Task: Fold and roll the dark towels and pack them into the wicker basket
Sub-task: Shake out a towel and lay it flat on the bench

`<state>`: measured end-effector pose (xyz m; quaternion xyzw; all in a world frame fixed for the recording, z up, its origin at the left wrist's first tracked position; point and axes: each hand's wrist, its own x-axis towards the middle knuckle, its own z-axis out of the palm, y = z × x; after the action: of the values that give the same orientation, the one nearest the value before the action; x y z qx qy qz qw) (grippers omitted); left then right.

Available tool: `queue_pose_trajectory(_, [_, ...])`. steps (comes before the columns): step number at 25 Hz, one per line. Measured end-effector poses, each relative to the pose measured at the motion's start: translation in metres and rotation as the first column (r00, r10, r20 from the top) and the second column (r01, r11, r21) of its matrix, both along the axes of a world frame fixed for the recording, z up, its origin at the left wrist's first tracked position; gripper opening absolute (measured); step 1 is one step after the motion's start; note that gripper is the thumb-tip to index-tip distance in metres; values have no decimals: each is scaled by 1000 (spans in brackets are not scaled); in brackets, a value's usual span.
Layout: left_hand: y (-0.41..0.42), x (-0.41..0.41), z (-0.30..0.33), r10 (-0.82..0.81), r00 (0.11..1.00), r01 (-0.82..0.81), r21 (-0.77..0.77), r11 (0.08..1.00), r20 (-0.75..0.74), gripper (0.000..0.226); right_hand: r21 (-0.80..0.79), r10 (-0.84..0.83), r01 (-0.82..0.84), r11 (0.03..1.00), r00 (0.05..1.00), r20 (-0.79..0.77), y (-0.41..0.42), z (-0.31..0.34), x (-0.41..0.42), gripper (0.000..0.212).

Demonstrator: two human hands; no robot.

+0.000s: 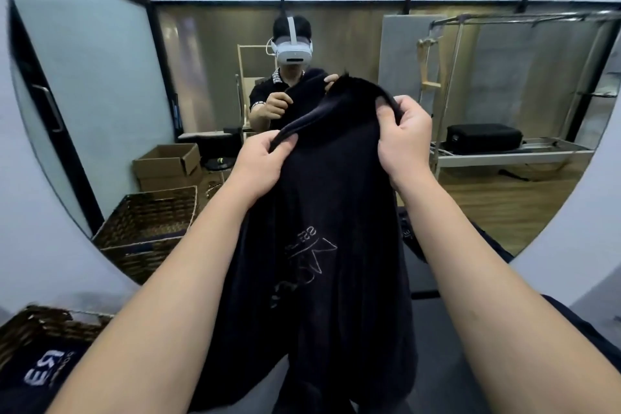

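White letters "E" and "S" — mirrored — on dark cloth (43, 376) in the wicker basket (20, 336).

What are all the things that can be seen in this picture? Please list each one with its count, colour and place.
dark towel: one, black with a pale outlined logo, held up in the middle, hanging down
wicker basket: one, brown, bottom left, with a dark towel bearing white letters in it
mirror: one, round, on the wall ahead; it reflects the person, the basket and the room
cardboard box: one, brown, open, seen in the mirror
black case: one, seen in the mirror at right, on a metal frame
left hand: pinches the towel's top edge
right hand: grips the towel's top edge
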<state>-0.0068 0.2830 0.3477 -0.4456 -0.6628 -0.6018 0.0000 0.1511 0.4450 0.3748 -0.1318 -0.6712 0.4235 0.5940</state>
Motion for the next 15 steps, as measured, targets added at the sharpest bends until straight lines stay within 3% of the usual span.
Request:
queue_pose_trajectory(4, [2, 2, 13, 56, 995, -51, 66, 997, -81, 57, -49, 27, -25, 998, 999, 47, 4, -8, 6, 49])
queue_pose_trajectory(7, [7, 7, 14, -50, 997, 55, 74, 996, -64, 45, -57, 206, -199, 978, 959, 195, 0, -21, 5, 36])
queue_pose_trajectory(9, [5, 4, 10, -66, 997, 68, 41, 997, -37, 37, -75, 229, -219, 973, 957, 177, 2, -26, 4, 30])
queue_pose_trajectory(11, [-3, 0, 7, -128, 992, 126, -99, 987, -9, 32, -134, 184, -176, 975, 982, 52, 9, -22, 7, 25])
queue_pose_trajectory(13, [-10, 2, 4, -227, 974, 223, -320, 921, 25, 20, -140, 112, -112, 984, 994, -9, 13, -14, 11, 25])
queue_pose_trajectory(15, [-11, -5, -5, -253, 966, 251, -456, 854, 58, 23, -178, 52, -64, 982, 996, -74, 19, -9, 10, 31])
